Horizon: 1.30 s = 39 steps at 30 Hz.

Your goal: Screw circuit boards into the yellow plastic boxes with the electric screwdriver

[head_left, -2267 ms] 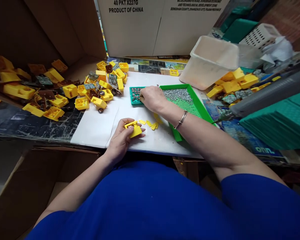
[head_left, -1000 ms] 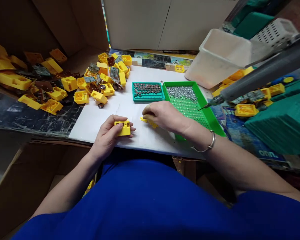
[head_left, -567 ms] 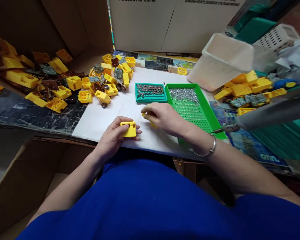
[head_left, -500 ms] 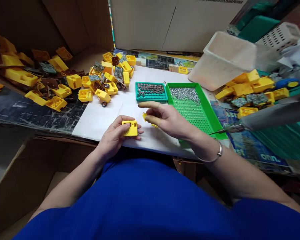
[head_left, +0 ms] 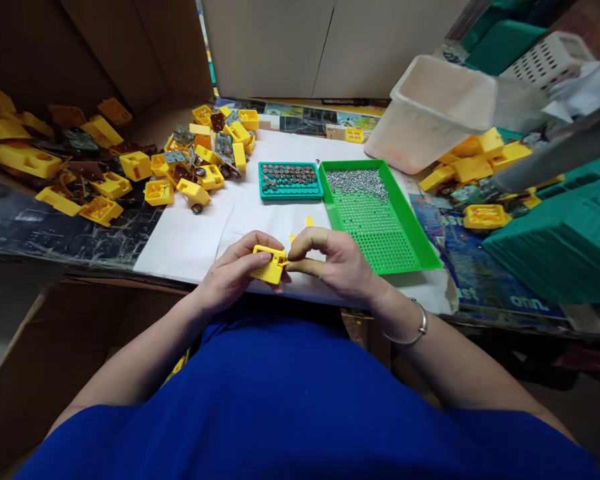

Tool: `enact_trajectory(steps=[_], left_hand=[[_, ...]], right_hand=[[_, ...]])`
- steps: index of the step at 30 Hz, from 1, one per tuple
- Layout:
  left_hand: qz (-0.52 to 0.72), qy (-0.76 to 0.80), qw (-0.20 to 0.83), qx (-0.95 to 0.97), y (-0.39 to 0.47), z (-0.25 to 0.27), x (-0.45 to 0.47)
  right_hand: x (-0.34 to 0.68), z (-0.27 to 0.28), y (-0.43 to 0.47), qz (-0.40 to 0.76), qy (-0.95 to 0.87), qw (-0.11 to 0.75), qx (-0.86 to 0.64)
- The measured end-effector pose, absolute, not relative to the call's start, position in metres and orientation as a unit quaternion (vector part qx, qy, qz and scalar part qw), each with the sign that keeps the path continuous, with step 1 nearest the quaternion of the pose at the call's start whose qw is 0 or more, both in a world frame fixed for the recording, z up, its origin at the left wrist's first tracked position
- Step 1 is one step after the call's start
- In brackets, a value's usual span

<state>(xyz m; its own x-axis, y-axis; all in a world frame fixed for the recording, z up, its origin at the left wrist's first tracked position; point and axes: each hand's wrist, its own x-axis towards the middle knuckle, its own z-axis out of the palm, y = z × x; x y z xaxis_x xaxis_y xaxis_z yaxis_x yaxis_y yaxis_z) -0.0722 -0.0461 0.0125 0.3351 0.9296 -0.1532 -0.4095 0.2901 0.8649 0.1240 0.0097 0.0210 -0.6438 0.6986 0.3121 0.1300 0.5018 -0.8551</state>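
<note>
My left hand (head_left: 233, 270) is wrapped round a small yellow plastic housing (head_left: 269, 268), its thumb lying on the face with the small holes. At the housing's right edge, my right hand (head_left: 333, 263) pinches a small yellow plastic piece (head_left: 285, 263) between thumb and forefinger. The piece touches the housing, though the fingertips partly hide it. Some right fingertips wear tan covers. Just behind the right hand, another small yellow piece (head_left: 309, 221) lies on the white sheet (head_left: 195, 240).
A teal tray (head_left: 290, 195) of small round metal parts stands ahead, beside a green perforated tray (head_left: 380, 233) with many screws (head_left: 357, 181). Yellow housings with circuit boards (head_left: 210, 153) are heaped at left. A translucent bin (head_left: 430, 113) and teal crate (head_left: 555, 233) are at right.
My right hand has come down and toward the left hand, bringing the small yellow piece to the housing's edge. The housing is now slightly tilted. The grey tool at right has shifted up and away.
</note>
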Motion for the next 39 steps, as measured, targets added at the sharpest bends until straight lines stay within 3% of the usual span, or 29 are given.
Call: enact_trajectory(steps=[5, 9, 13, 23, 27, 30, 36, 39], left_hand=[[0.372, 0.338, 0.772, 0.389, -0.038, 0.010, -0.080], [0.423, 0.359, 0.733, 0.395, -0.039, 0.004, -0.072], [0.427, 0.371, 0.673, 0.476, -0.043, -0.001, -0.061], [0.382, 0.442, 0.458, 0.670, -0.049, -0.002, -0.054], [0.385, 0.419, 0.436, 0.697, -0.050, -0.006, -0.051], [0.388, 0.415, 0.435, 0.698, -0.050, -0.007, -0.051], [0.411, 0.422, 0.499, 0.635, -0.048, -0.003, -0.050], [0.422, 0.396, 0.605, 0.547, -0.046, -0.001, -0.048]], right_hand=[[0.131, 0.018, 0.006, 0.240, -0.901, 0.304, -0.197], [0.131, 0.018, 0.000, 0.342, -0.799, 0.357, -0.342], [0.127, 0.021, -0.003, 0.437, -0.741, 0.346, -0.375], [0.126, 0.034, 0.006, 0.407, -0.780, 0.200, -0.431], [0.129, 0.033, 0.012, 0.504, -0.745, 0.123, -0.418], [0.128, 0.029, 0.011, 0.561, -0.701, 0.115, -0.424], [0.119, 0.021, -0.002, 0.372, -0.783, 0.165, -0.470], [0.136, 0.031, -0.013, 0.290, -0.821, 0.209, -0.446]])
